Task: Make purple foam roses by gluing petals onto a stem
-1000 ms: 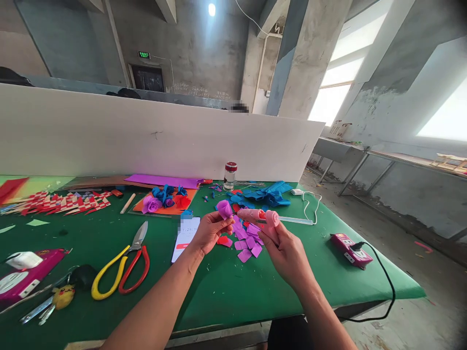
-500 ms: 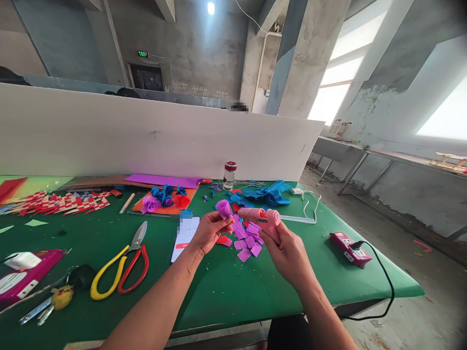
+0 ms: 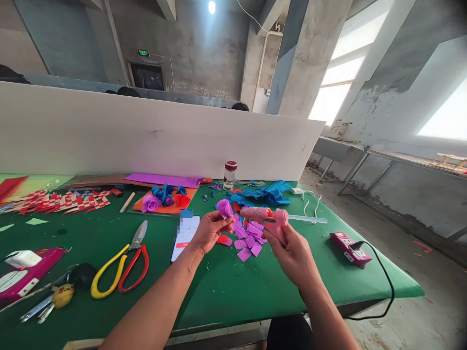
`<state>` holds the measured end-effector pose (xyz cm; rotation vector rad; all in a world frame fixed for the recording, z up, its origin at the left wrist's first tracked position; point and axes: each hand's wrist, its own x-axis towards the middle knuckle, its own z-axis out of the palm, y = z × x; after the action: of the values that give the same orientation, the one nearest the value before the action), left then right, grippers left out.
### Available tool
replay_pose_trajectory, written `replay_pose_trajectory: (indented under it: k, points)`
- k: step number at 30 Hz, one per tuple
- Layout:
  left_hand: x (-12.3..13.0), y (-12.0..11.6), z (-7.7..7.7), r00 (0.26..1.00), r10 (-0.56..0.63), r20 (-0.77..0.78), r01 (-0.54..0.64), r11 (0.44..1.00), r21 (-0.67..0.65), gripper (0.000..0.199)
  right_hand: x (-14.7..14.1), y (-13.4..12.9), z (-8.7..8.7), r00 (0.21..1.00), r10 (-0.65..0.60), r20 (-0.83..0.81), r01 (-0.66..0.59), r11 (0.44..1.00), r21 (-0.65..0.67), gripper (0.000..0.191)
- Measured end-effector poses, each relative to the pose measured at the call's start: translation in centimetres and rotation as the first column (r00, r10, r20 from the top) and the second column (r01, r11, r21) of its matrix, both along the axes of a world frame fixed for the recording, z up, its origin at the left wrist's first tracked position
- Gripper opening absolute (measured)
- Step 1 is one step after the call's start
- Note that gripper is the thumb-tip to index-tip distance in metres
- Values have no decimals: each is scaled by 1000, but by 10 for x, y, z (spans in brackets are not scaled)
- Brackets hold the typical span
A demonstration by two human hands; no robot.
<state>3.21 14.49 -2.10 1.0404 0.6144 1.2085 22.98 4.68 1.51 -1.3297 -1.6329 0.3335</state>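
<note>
Between the fingertips of my left hand [image 3: 212, 232] is a small purple paper flower [image 3: 224, 208]. My right hand [image 3: 294, 250] is wrapped round the handle of a pink glue gun [image 3: 264, 215], with a clear glue stick [image 3: 308, 219] sticking out of its back. The gun's nozzle points left at the flower, a small gap away. Below and between the hands lie loose purple paper petals [image 3: 245, 243], with a few red pieces [image 3: 222, 239] beside them.
Yellow-and-red scissors [image 3: 122, 262], a phone [image 3: 185, 238] and finished paper flowers [image 3: 150, 203] lie left. Behind stand a red-lidded jar [image 3: 229, 175] and blue paper [image 3: 270, 193]. A magenta power strip [image 3: 350, 249] with a black cable is right; keys [image 3: 62, 297] are front left.
My right hand and the glue gun have moved a little to the right, away from the flower. My left hand is almost where it was, still holding the flower.
</note>
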Motion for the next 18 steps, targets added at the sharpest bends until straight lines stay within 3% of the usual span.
replay_pose_trajectory:
  k: [5, 18]
  points:
    - [0, 0, -1, 1000, -9, 15, 9, 1000, 7, 20, -5, 3, -11, 988, 97, -123, -110, 989, -103, 30]
    - [-1, 2, -4, 999, -31, 15, 31, 999, 39, 17, -18, 6, -11, 998, 42, 41, -41, 999, -21, 38]
